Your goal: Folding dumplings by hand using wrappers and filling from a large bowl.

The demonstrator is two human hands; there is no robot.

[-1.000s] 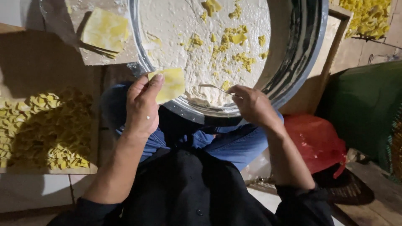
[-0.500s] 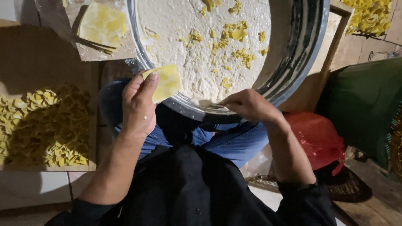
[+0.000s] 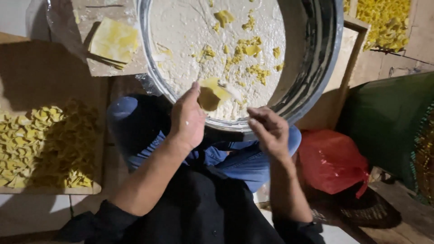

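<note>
left hand (image 3: 187, 119) holding dough piece (image 3: 212, 92), floured basin (image 3: 316, 54)

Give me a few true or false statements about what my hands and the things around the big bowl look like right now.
1. The left hand holds a yellow dough piece over the large metal bowl. True.
2. The right hand grips a spoon. False: it holds nothing and hangs at the bowl's near rim.
3. A red plastic bag lies to the right of the knees. True.
4. The tray of folded yellow pieces sits on the right. False: it is on the left.
5. Flat yellow sheets lie stacked left of the bowl. True.
</note>
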